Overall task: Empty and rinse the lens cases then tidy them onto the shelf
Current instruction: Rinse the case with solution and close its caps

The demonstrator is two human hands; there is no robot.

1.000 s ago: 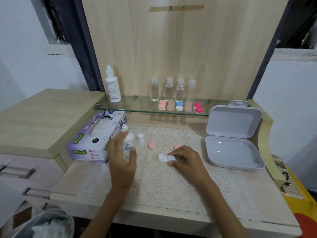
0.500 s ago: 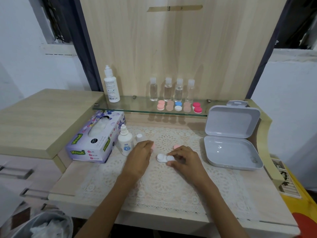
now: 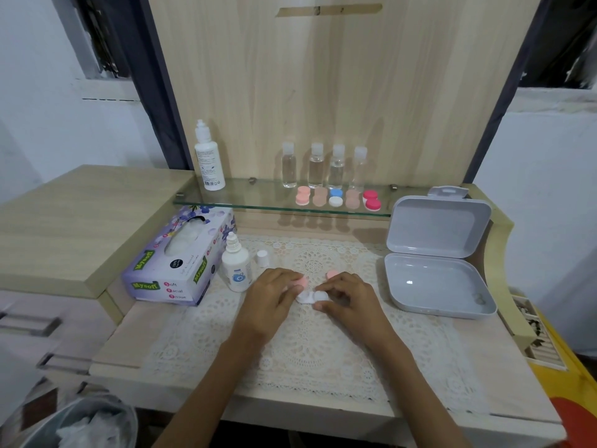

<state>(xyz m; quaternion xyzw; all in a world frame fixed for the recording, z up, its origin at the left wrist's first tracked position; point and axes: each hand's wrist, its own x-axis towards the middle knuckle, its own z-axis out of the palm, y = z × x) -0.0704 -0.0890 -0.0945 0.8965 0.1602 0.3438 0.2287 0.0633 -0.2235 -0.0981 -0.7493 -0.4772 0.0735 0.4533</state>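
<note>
so the left hand (image 3: 271, 295) pinches a pink round plastic cap (image 3: 303, 281) just beside the white plastic twin-well lens case (image 3: 311, 297) on the lace-covered worktop (image 3: 122, 337); right hand (image 3: 349, 299) grips the case; I'd seat the cap flat before twisting, else threads cross

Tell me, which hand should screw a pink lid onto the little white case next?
Left, probably. The left hand pinches a pink lid right beside the white case, while the right hand is busy steadying that case.

desk (image 3: 126, 337): lace mat (image 3: 310, 357), tissue box (image 3: 174, 266) | glass shelf (image 3: 255, 195): bottles (image 3: 316, 166), lens cases (image 3: 336, 198)
</note>
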